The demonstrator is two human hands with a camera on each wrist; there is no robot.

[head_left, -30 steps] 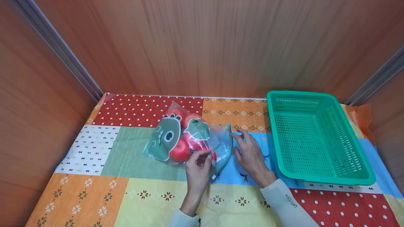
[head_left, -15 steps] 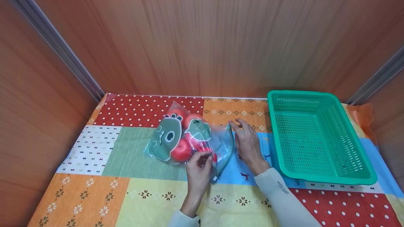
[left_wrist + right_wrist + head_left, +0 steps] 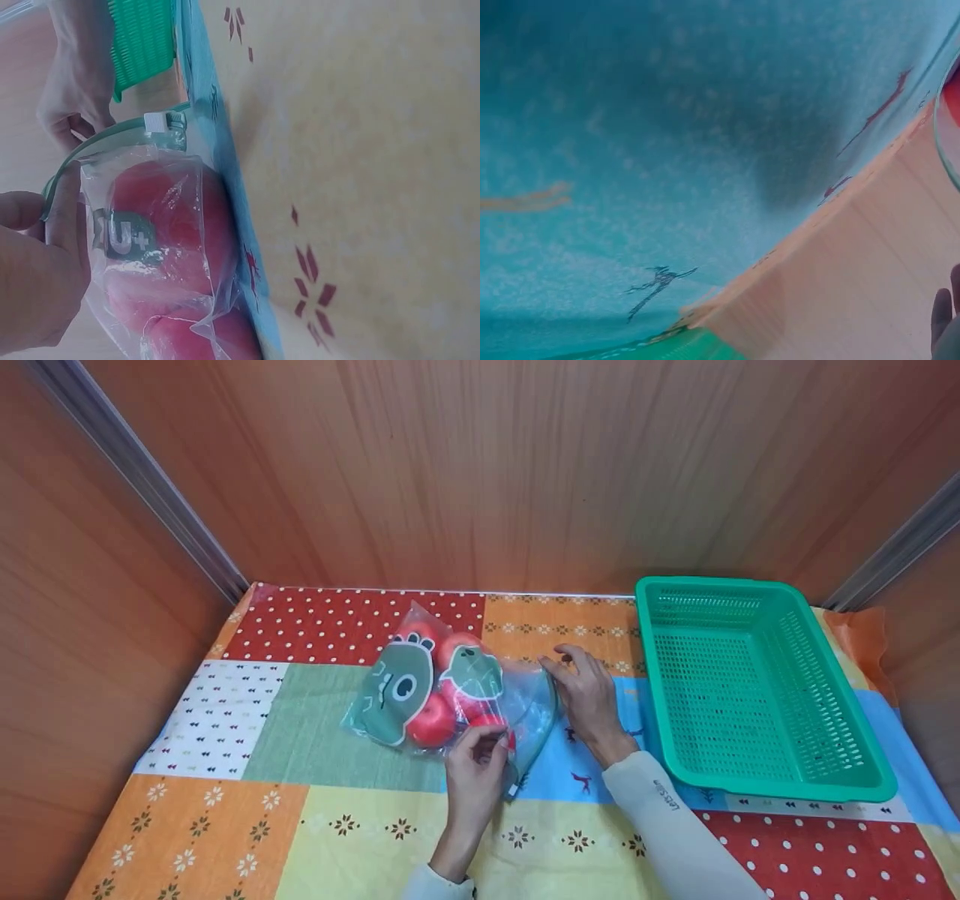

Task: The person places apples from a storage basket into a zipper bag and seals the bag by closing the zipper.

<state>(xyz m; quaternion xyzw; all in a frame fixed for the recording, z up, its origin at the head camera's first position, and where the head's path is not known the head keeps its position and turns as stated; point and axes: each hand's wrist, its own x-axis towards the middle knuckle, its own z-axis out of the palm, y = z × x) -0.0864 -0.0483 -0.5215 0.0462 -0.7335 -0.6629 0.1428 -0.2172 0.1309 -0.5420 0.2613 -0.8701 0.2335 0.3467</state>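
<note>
A clear zip bag (image 3: pixel 405 690) with a green monster print lies on the cloth, several red apples (image 3: pixel 433 721) inside it. Its mouth faces right, edged by a green zip strip (image 3: pixel 101 137) with a white slider (image 3: pixel 155 122) at the near end. My left hand (image 3: pixel 476 776) pinches the bag's mouth between thumb and forefinger. At the far corner of that mouth, my right hand (image 3: pixel 589 697) holds the edge with thumb and forefinger; their exact contact is partly hidden. Only a few fingertips (image 3: pixel 941 315) of a hand show in the right wrist view.
A green plastic basket (image 3: pixel 652 712) stands to the right of the hands. Patchwork cloth (image 3: pixel 360 840) covers the table. Wooden panels (image 3: pixel 450 472) close off the back and both sides, and an orange cloth flap (image 3: pixel 862 641) lies beyond the basket.
My right hand has shifted up and slightly left along the bag's mouth to its far corner. The left hand keeps its hold, moving only a little.
</note>
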